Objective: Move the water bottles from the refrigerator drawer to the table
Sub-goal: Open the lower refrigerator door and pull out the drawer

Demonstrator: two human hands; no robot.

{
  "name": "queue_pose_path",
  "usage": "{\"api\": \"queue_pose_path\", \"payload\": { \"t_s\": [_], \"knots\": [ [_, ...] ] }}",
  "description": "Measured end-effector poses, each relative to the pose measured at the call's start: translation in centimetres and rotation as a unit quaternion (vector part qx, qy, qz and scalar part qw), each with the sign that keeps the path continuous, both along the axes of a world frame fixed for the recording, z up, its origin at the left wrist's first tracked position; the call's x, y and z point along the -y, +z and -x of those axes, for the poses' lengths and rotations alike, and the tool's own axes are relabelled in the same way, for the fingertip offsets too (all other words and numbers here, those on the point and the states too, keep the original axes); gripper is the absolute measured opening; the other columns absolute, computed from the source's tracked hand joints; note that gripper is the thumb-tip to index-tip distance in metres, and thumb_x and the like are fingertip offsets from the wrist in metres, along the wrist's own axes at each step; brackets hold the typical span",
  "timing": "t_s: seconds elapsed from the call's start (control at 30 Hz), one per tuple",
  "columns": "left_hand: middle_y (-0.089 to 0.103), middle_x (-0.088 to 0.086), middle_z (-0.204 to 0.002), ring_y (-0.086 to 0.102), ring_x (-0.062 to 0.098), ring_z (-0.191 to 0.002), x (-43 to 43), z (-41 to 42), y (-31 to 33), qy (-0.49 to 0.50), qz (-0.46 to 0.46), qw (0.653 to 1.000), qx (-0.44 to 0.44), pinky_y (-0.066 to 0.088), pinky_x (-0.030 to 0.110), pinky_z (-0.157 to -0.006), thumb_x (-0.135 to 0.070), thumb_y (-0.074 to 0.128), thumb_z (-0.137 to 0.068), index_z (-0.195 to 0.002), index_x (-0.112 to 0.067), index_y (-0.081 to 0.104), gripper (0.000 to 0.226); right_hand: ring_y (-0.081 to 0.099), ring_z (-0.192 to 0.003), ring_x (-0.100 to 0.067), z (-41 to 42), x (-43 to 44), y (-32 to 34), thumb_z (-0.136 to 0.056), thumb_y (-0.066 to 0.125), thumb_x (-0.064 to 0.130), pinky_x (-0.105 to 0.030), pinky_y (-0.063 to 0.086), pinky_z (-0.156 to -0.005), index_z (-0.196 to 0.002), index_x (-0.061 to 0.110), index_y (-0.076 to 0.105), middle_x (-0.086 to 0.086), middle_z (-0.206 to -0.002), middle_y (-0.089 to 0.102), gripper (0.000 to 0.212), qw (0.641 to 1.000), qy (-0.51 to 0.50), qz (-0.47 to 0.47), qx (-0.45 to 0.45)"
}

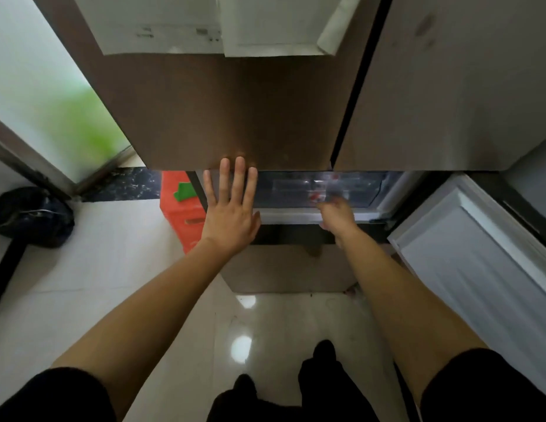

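I'm at the fridge, reaching in for a first grab; my left hand [230, 208] is spread flat, fingers wide, braced at the lower edge of the brown door [235, 117]; my right hand [337, 213] dips over the drawer [296, 190] rim, blurred, so I cannot tell its fingers' spread; the bottles [323, 185] lie just beyond those fingers, clear plastic, red labels; next I'd judge a firm wrap, then lift clear.

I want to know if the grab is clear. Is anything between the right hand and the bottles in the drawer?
Nothing visible blocks it. The right hand is at the drawer's front edge, fingers blurred, by the red-labelled bottles. The left hand is spread flat, off to the side.
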State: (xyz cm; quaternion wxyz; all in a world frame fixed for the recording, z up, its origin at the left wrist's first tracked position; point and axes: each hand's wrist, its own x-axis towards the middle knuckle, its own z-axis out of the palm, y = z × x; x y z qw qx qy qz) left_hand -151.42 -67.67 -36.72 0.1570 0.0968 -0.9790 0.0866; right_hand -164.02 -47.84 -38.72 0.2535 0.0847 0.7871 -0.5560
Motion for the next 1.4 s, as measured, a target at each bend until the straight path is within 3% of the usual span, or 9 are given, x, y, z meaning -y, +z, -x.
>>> {"api": "queue_pose_path", "payload": {
  "t_s": [0.17,0.37,0.53,0.67,0.83,1.0,1.1,1.23,1.4],
  "knots": [
    [-0.025,0.013,-0.160,-0.025,0.038,-0.146,0.4,-0.1,-0.6,0.003,0.030,0.999,-0.016,-0.010,0.058,-0.118,-0.055,0.049,-0.094,-0.155,-0.012,-0.011,0.096,0.061,-0.105,-0.022,3.8,3.0,-1.1,-0.100,0.050,0.017,-0.043,0.053,-0.091,-0.112,0.018,0.059,-0.006,-0.112,0.063,0.015,0.951,-0.138,0.236,0.144],
    [-0.005,0.014,-0.163,-0.021,0.037,-0.147,0.4,-0.1,-0.3,0.000,0.060,0.998,-0.021,0.002,0.059,-0.119,-0.053,0.050,-0.092,-0.157,-0.011,0.003,0.090,0.064,-0.095,-0.026,5.9,4.6,-1.0,-0.098,0.044,0.014,-0.039,0.053,-0.086,-0.087,0.014,0.060,-0.008,-0.092,0.065,0.019,0.892,-0.209,0.365,0.165],
    [-0.019,0.014,-0.162,-0.027,0.036,-0.145,0.2,-0.3,0.2,0.016,0.056,0.998,0.017,0.003,0.059,-0.119,-0.053,0.046,-0.093,-0.155,-0.013,-0.014,0.095,0.063,-0.092,-0.024,5.8,4.0,-0.9,-0.088,0.036,-0.009,-0.040,0.052,-0.088,-0.084,0.011,0.056,-0.008,-0.086,0.065,0.028,0.898,-0.173,0.366,0.172],
    [-0.026,0.013,-0.160,-0.025,0.037,-0.146,0.1,-0.4,0.6,0.020,0.049,0.998,0.040,-0.002,0.058,-0.119,-0.060,0.044,-0.090,-0.153,-0.015,-0.021,0.101,0.063,-0.084,-0.023,5.0,3.6,-0.6,-0.092,0.033,-0.009,-0.041,0.052,-0.087,-0.088,0.011,0.054,-0.008,-0.081,0.063,0.029,0.880,-0.188,0.398,0.180],
    [-0.032,0.012,-0.157,-0.031,0.037,-0.144,0.6,-0.5,0.8,0.011,0.047,0.997,0.058,-0.008,0.058,-0.118,-0.064,0.044,-0.089,-0.149,-0.015,-0.029,0.107,0.065,-0.093,-0.025,2.3,2.9,-0.5,-0.091,0.040,-0.006,-0.039,0.054,-0.084,-0.081,0.010,0.053,-0.009,-0.089,0.064,0.023,0.865,-0.203,0.422,0.179],
    [-0.045,0.013,-0.150,-0.043,0.037,-0.137,0.9,-0.4,1.0,0.003,0.032,0.995,0.095,-0.017,0.058,-0.115,-0.068,0.046,-0.087,-0.143,-0.014,-0.039,0.116,0.063,-0.101,-0.027,-0.7,2.3,0.3,-0.090,0.054,0.012,-0.037,0.051,-0.090,-0.091,0.012,0.057,-0.011,-0.104,0.064,0.004,0.851,-0.234,0.439,0.169],
    [-0.049,0.013,-0.146,-0.048,0.036,-0.132,1.3,-0.4,1.3,-0.006,0.027,0.993,0.115,-0.020,0.058,-0.113,-0.070,0.049,-0.084,-0.141,-0.013,-0.041,0.122,0.063,-0.109,-0.028,-2.3,1.8,0.5,-0.091,0.063,0.026,-0.039,0.047,-0.102,-0.110,0.016,0.058,-0.011,-0.112,0.064,0.023,0.852,-0.243,0.434,0.164],
    [-0.040,0.014,-0.152,-0.039,0.036,-0.140,0.9,-0.5,1.1,-0.025,0.020,0.996,0.079,-0.014,0.059,-0.116,-0.073,0.045,-0.085,-0.150,-0.011,-0.028,0.116,0.060,-0.115,-0.027,-4.0,1.5,0.4,-0.089,0.065,0.050,-0.038,0.048,-0.098,-0.134,0.018,0.049,-0.012,-0.126,0.059,0.058,0.863,-0.243,0.413,0.158],
    [-0.020,0.021,-0.160,-0.018,0.037,-0.149,0.9,-1.3,-0.9,-0.084,0.014,0.993,0.087,0.004,0.059,-0.119,-0.067,0.038,-0.090,-0.157,-0.012,0.007,0.093,0.059,-0.118,-0.028,-6.0,1.0,-0.7,-0.087,0.061,0.062,-0.036,0.051,-0.095,-0.145,0.019,0.039,-0.014,-0.132,0.055,0.076,0.894,-0.256,0.334,0.156]
  ]
}}
